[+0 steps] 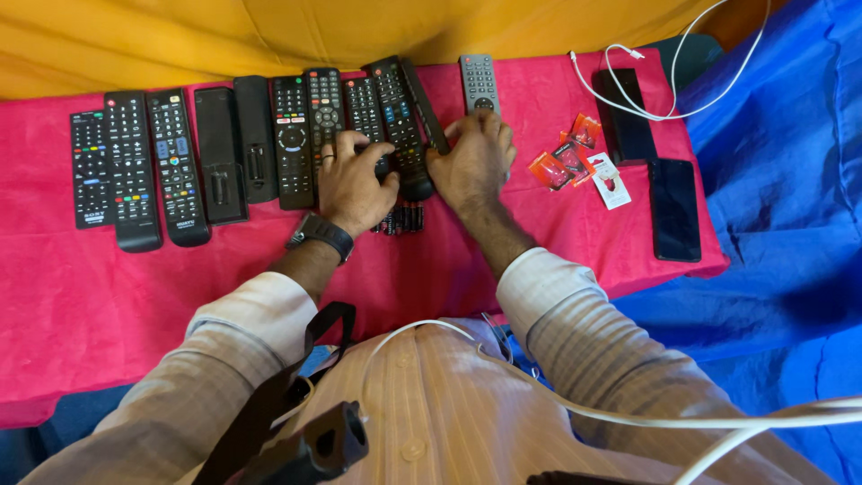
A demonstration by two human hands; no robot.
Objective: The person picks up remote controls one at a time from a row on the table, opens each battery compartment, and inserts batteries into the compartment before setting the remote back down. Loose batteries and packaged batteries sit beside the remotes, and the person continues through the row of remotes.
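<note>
Striped shirt front [440,404], a white cable [575,409] and a black strap [269,395] fill the near edge at 6 o'clock.

Both forearms reach toward 12 o'clock onto the red cloth [108,296].

Left hand [353,184], watch [321,233] on the wrist: fingers curled down over the lower end of a black remote [400,112]. Grasping or only pressing, cannot tell.

Right hand [473,162]: fingers bent, tips at the foot of the grey remote [479,83], thumb side against the black remote. Grip also unclear.

Black remote: long axis runs 12 to 6, leaning slightly toward 11; it lies between the hands, its lower end touching both. A slim black strip [425,108] sits along its right edge, possibly a battery cover.

Small batteries [404,218] lie in a row just below the hands, partly hidden by the left hand.

At 9 o'clock: row of further remotes [135,166], two face down.

At 3 o'clock: red packets [570,157], a dark phone [674,208], black box [626,112] with white charging cable [655,72].

Hidden: the remote's lower end and whatever lies under the palms.
</note>
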